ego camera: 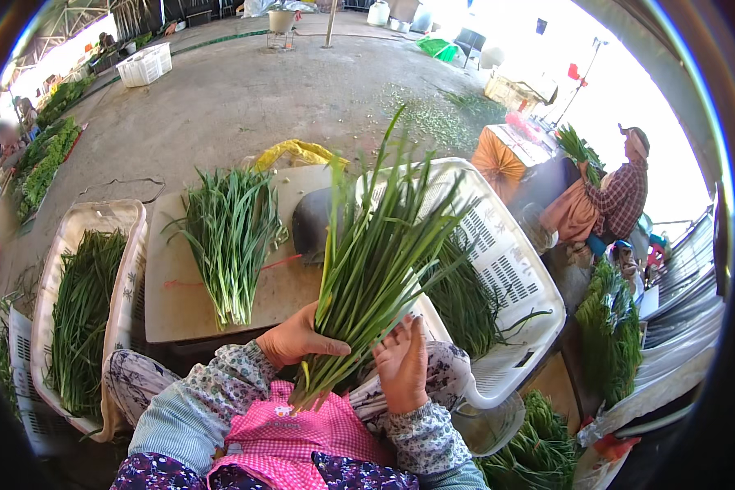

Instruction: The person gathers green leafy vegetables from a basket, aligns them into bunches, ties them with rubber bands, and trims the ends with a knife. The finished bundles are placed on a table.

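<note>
My left hand (pixel 300 340) grips a loose bunch of long green garlic chives (pixel 373 263) near its cut ends, with the thumb across the stems. The leaves fan up and away from me. Beside the stems, my right hand (pixel 404 367) is open, palm turned up and fingers spread, holding nothing. On the pale board (pixel 165 282) in front of me lies a neater bunch of chives (pixel 229 245), its whitish stems towards me. A dark rounded object (pixel 311 223) rests at the board's right side, partly hidden by the leaves, and a thin red strip (pixel 282 262) lies near it.
A white plastic crate (pixel 514 288) with more chives stands at right, and a narrower crate (pixel 138 245) of greens at left. Yellow sacking (pixel 294 150) lies beyond the board. A co-worker (pixel 618 190) sits at right holding greens. Greens (pixel 536 441) are heaped at lower right.
</note>
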